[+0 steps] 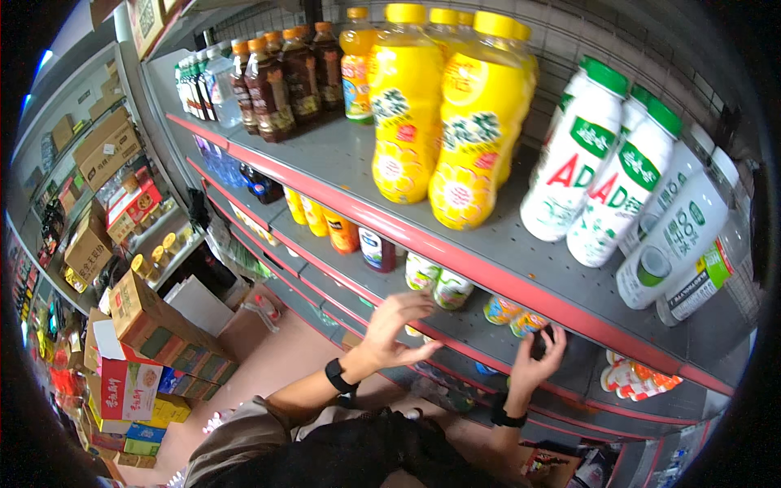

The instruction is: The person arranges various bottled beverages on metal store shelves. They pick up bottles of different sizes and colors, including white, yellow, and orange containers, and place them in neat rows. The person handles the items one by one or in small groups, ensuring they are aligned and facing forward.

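My left hand (399, 332), with a black wristband, reaches over the edge of the second shelf, fingers spread, just below some green-and-white bottles (453, 289). To its right my right hand (538, 357), also with a dark wristband, has curved fingers close to small colorful bottles (527, 322); nothing shows in its grasp. On the top shelf (341, 165) above the hands are large yellow drink bottles (467, 134), white bottles with green caps (622, 183) and clear-capped coconut-water bottles (671, 229). Dark brown drink bottles (271, 91) stand farther left on that shelf.
Red-edged shelves run diagonally across the view. Small red-and-white bottles (637, 377) lie on the lower shelf at right. Cardboard boxes (161, 323) are stacked on the floor at left, beside another stocked shelf unit (131, 79). A wire mesh backs the top shelf.
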`<move>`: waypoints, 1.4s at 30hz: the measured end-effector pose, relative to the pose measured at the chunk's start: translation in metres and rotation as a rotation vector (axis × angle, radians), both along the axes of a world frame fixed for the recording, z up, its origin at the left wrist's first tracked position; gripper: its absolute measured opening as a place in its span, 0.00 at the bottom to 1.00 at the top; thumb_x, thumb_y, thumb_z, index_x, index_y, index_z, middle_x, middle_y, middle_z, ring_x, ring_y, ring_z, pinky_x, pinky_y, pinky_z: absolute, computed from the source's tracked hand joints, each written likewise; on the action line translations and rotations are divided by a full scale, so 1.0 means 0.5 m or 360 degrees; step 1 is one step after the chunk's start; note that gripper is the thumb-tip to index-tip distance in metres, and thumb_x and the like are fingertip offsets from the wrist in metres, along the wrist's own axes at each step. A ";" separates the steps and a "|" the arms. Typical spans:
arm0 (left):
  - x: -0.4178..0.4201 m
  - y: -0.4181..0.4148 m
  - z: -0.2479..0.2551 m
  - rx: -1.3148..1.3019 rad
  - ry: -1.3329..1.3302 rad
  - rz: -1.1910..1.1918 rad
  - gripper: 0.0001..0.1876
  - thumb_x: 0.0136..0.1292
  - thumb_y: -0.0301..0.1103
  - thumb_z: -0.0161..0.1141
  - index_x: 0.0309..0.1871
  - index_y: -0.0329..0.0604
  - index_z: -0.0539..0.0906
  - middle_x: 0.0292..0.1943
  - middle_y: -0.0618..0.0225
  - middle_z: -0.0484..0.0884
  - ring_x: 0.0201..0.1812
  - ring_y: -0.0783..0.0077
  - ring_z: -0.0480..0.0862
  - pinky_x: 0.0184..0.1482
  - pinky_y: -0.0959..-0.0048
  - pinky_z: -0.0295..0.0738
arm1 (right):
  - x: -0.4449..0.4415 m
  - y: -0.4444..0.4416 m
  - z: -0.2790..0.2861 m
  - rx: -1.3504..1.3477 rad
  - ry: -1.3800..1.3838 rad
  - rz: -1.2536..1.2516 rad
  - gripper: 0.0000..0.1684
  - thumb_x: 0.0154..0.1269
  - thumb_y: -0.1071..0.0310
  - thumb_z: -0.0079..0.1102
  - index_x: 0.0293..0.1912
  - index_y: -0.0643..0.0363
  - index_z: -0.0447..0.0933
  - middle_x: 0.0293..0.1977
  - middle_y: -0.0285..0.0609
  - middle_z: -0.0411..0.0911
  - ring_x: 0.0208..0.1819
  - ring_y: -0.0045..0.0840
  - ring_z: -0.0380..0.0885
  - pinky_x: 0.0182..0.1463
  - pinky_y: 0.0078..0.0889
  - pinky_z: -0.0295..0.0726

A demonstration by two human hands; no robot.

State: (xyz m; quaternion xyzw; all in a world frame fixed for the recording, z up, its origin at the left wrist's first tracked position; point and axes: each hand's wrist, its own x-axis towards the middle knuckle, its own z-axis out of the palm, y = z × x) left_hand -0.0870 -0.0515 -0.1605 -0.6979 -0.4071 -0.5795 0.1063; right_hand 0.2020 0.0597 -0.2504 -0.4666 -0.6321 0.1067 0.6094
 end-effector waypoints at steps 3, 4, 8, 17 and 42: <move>-0.148 -0.028 0.073 0.0360 0.0146 0.0389 0.29 0.59 0.48 0.78 0.52 0.33 0.82 0.54 0.47 0.85 0.59 0.47 0.86 0.60 0.52 0.82 | -0.007 -0.006 -0.013 -0.0011 0.0462 -0.0066 0.20 0.72 0.83 0.60 0.61 0.68 0.76 0.57 0.49 0.82 0.55 0.30 0.83 0.58 0.31 0.83; -0.191 -0.035 0.101 0.0443 0.0125 0.0556 0.31 0.60 0.51 0.75 0.54 0.32 0.82 0.56 0.44 0.84 0.61 0.45 0.85 0.62 0.50 0.80 | -0.013 -0.013 -0.013 0.0045 0.0648 -0.0158 0.15 0.73 0.83 0.58 0.57 0.67 0.77 0.52 0.46 0.82 0.52 0.29 0.82 0.57 0.31 0.82; -0.366 -0.050 0.189 0.0472 0.0026 0.0843 0.38 0.64 0.54 0.68 0.66 0.29 0.80 0.70 0.39 0.75 0.73 0.43 0.75 0.74 0.48 0.69 | -0.096 -0.094 0.028 0.0185 0.0841 -0.0380 0.08 0.75 0.81 0.55 0.51 0.64 0.77 0.45 0.42 0.81 0.47 0.26 0.81 0.51 0.28 0.82; -0.489 0.005 0.219 0.0148 0.0173 0.0551 0.33 0.59 0.49 0.70 0.65 0.40 0.80 0.65 0.54 0.80 0.72 0.47 0.75 0.82 0.40 0.53 | -0.464 -0.298 0.270 0.0605 0.0117 0.0249 0.09 0.74 0.69 0.66 0.45 0.63 0.76 0.46 0.48 0.78 0.42 0.27 0.80 0.47 0.28 0.82; -0.559 -0.024 0.213 0.0147 0.0090 0.0132 0.34 0.64 0.43 0.68 0.71 0.36 0.76 0.69 0.49 0.76 0.75 0.46 0.72 0.83 0.44 0.54 | -0.935 0.075 0.771 0.0040 -0.0566 -0.0692 0.61 0.47 0.31 0.82 0.76 0.46 0.70 0.77 0.70 0.51 0.79 0.69 0.52 0.72 0.78 0.66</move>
